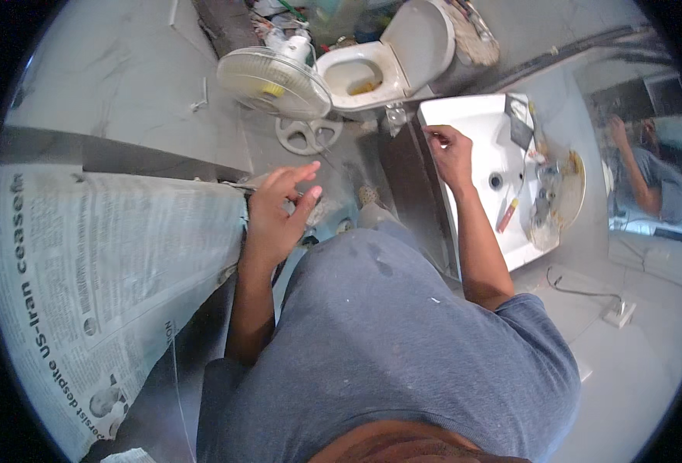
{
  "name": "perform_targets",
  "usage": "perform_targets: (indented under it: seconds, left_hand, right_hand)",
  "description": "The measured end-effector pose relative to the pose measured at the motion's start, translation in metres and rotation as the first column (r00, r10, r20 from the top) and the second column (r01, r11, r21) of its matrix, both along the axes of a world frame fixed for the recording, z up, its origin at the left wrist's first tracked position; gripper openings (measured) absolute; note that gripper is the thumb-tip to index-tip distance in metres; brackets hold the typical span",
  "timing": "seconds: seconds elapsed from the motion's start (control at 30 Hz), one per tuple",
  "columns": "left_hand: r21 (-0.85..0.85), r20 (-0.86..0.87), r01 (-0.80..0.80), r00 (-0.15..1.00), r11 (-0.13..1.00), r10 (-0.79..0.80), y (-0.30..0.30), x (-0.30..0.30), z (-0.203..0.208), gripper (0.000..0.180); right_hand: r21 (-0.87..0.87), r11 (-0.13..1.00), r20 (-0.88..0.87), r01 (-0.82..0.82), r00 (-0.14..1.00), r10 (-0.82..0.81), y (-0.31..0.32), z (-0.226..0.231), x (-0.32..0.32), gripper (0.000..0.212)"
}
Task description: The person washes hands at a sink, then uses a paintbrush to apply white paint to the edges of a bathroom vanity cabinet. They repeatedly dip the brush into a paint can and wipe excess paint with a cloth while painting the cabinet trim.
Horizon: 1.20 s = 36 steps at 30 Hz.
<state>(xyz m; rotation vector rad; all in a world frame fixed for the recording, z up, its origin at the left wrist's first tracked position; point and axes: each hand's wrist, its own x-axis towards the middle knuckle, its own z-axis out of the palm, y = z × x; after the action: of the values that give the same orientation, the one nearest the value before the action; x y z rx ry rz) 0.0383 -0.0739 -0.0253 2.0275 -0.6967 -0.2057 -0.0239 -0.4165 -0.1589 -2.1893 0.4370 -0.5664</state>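
Right hand (453, 158) over basin's (466, 114) left edge, fingers curled, grip unclear; left hand (278, 210) near newspaper (152, 239), fingers apart. Fan (268, 83) beside toilet (422, 45).

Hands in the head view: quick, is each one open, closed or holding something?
Left hand: open, nothing visible in it.
Right hand: fingers curled; cannot tell whether it holds anything.
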Motion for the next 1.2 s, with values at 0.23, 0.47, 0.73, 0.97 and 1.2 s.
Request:
perform_targets:
  seconds: [0.23,0.47,0.73,0.97,1.2]
  left_hand:
    - [-0.089,-0.025,-0.069,0.997,0.994,0.067,0.000,0.003,0.002,0.049]
    - [0.074,-0.099,-0.180,0.977,0.981,0.187,-0.054,0.064,0.009,0.073]
    - [0.731,-0.074,-0.462,0.677,0.502,0.732,-0.044,0.075,-0.036,0.063]
    - [0.796,-0.122,-0.446,0.544,0.410,0.830,-0.045,0.094,-0.045,0.052]
    - [0.803,0.049,-0.571,0.348,0.170,0.936,-0.061,0.082,-0.083,0.049]
  right_hand:
    - [0.013,0.949,-0.105,-0.314,0.944,0.313,0.034,0.022,0.128,0.017]
    - [0.037,0.788,-0.228,-0.614,0.763,0.605,0.037,-0.023,0.215,0.011]
    - [0.155,0.606,-0.347,-0.780,0.532,0.773,0.018,-0.045,0.255,0.013]
    - [0.068,0.383,-0.301,-0.921,0.347,0.888,0.017,-0.070,0.311,0.010]
    - [-0.002,0.006,-0.174,-1.000,0.006,0.985,0.056,-0.072,0.349,0.009]
